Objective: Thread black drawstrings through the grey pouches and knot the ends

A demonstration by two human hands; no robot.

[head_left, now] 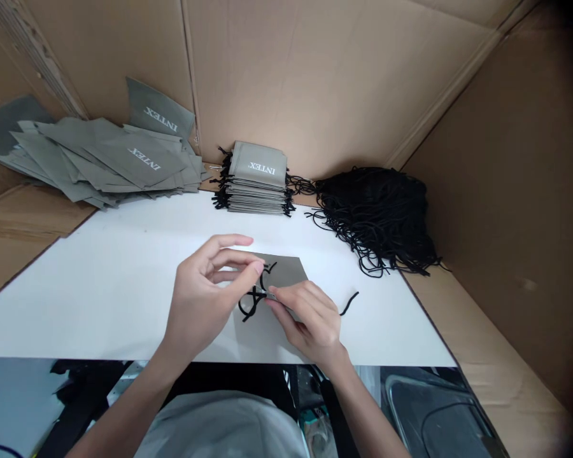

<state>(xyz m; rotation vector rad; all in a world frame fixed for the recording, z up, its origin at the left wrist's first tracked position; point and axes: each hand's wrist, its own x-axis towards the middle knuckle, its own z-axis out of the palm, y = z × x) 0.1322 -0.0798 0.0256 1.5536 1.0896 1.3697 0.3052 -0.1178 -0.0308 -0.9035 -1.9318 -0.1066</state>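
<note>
A flat grey fabric pouch (286, 270) lies on the white table in front of me, partly covered by my hands. My left hand (205, 289) has thumb and index finger pinched together at a black cord (251, 305) that loops and crosses at the pouch's left edge. My right hand (312, 318) pinches the pouch near that same edge. Something small and shiny shows at its fingertips, too small to name. A loose black cord end (349, 303) sticks out to the right of my right hand.
At the back left is a loose heap of grey pouches (109, 159) printed INTEX. A neat stack of corded pouches (258, 175) stands at the back middle. A pile of black cords (377, 216) lies at the back right. Cardboard walls (315, 83) surround the white table (124, 254).
</note>
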